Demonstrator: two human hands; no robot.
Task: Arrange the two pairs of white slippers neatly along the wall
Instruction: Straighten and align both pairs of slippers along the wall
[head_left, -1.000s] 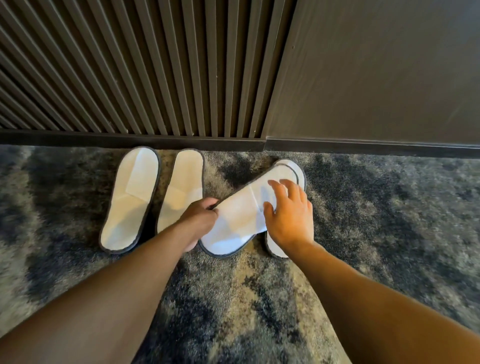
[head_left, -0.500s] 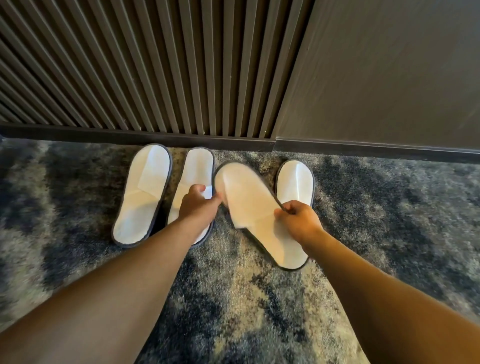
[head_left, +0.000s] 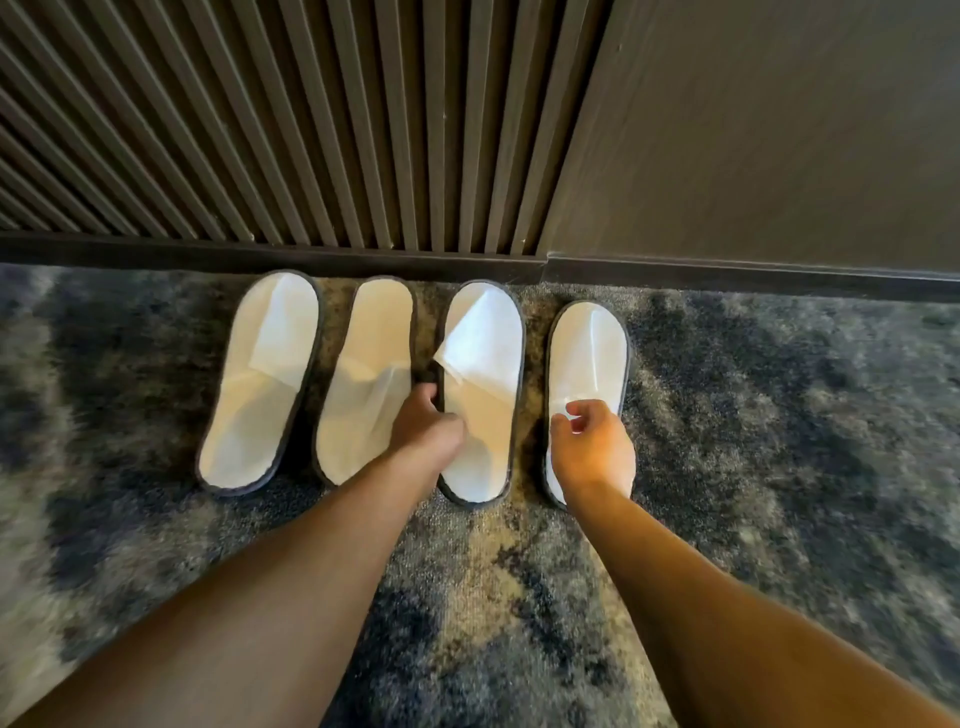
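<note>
Two pairs of white slippers with dark trim lie side by side on the carpet, toes toward the wall. The left pair is the leftmost slipper (head_left: 260, 384) and its neighbour (head_left: 374, 332). The right pair is the slipper second from right (head_left: 488, 364), whose upper flap is folded askew, and the rightmost slipper (head_left: 587, 353), which sits slightly further from the wall. My left hand (head_left: 428, 421) grips the left edge of the slipper second from right. My right hand (head_left: 592, 447) is above the heel of the rightmost slipper, fingers loosely curled and apart, holding nothing.
A dark baseboard (head_left: 260, 254) runs under a slatted wood wall (head_left: 311, 130) and a smooth dark panel (head_left: 753, 130). Mottled grey-blue carpet (head_left: 779, 415) spreads to both sides and toward me.
The slipper that lay diagonally across its mate has been swung straight and set down parallel with the others. My right hand has let go of it and moved over the rightmost slipper.
</note>
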